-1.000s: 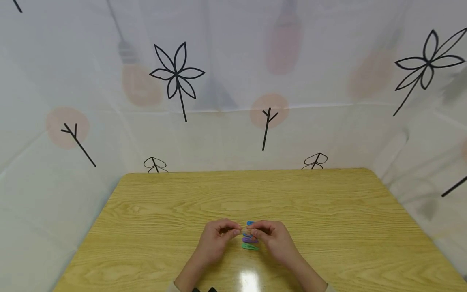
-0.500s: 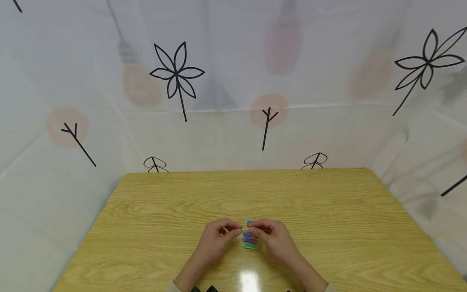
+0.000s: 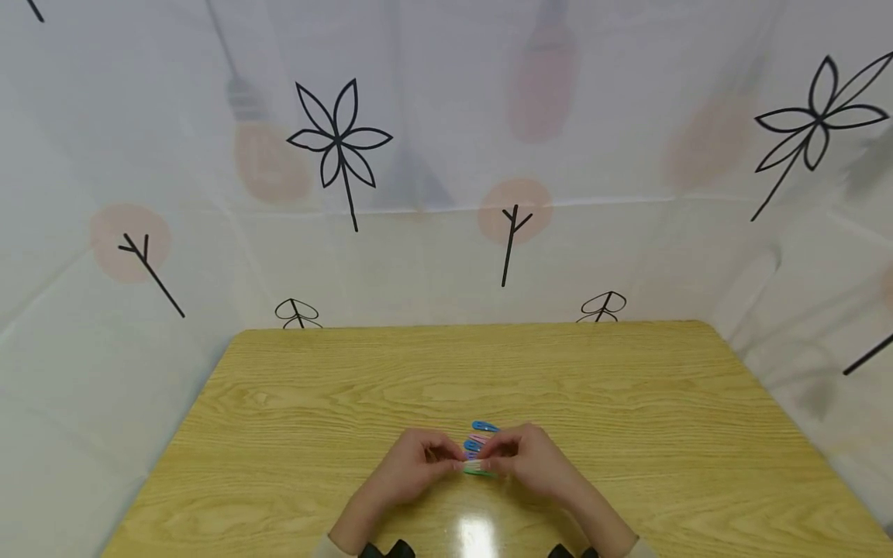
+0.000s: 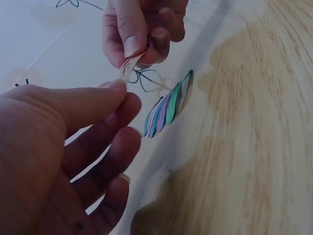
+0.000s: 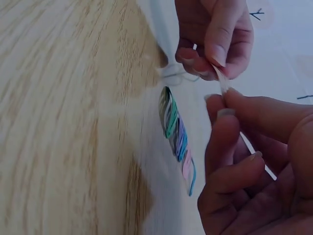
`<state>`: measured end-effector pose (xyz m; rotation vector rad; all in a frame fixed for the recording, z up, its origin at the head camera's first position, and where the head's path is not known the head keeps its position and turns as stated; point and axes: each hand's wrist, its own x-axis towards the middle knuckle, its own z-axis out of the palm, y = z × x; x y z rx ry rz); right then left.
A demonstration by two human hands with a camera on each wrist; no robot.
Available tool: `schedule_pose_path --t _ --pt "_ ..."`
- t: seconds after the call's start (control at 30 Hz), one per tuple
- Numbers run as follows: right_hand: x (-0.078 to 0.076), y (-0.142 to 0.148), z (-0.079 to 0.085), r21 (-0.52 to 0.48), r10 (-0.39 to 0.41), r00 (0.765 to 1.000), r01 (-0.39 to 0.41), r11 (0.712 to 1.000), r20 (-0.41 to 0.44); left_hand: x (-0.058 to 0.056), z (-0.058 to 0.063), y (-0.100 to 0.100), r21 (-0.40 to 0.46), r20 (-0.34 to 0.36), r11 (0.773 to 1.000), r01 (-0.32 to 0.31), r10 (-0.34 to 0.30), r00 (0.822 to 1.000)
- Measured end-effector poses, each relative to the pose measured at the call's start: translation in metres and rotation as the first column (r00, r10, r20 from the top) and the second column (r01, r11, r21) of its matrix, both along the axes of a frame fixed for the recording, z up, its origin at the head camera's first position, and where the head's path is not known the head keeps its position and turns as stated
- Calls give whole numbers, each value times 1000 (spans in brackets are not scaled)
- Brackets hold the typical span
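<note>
A small bunch of thin pale sticks, like toothpicks [image 3: 473, 465], spans the gap between my two hands. My left hand [image 3: 412, 469] pinches its left end between thumb and forefinger; the other fingers are loosely bent. The right hand [image 3: 533, 465] pinches the other end the same way. Below and beyond the fingertips, snap hair clips lie in a row: a far blue clip [image 3: 484, 426], a pink clip [image 3: 477, 439], another blue clip [image 3: 474, 446], a purple clip [image 3: 470, 456] and a near green clip [image 3: 480, 473]. Fingers and the bunch partly cover the nearer clips.
The wood-grain table [image 3: 314, 387] has rounded far corners. White cloth [image 3: 432, 263] printed with plants hangs behind it and at both sides. Light glares off the tabletop near its front. Dark objects [image 3: 387, 550] show at the bottom edge.
Both hands have come toward the body with the pale bunch, from over the middle clips to over the green one. The far blue and pink clips now show more.
</note>
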<state>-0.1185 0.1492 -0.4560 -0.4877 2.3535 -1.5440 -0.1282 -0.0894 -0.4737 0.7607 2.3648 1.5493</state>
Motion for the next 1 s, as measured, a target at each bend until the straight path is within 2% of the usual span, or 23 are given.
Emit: schedule_pose_path --t 0.23,0.43,0.57,0.83,1.0 --pt "0 2 -1 -18 99 993 -98 995 65 2 -5 1 6 23 999 53 -53 998" --pt "2 2 -3 40 137 989 -139 990 53 5 -5 4 -58 -19 996 62 -63 998" --pt "3 2 -4 76 141 989 -144 987 43 7 -5 5 -92 -44 994 65 -70 997" --pt "3 3 -3 92 134 990 -137 986 32 7 -7 8 -83 -40 995 46 -50 998" --pt "2 4 -2 119 133 991 -134 984 23 7 -6 9 -94 -61 995 29 -35 998"
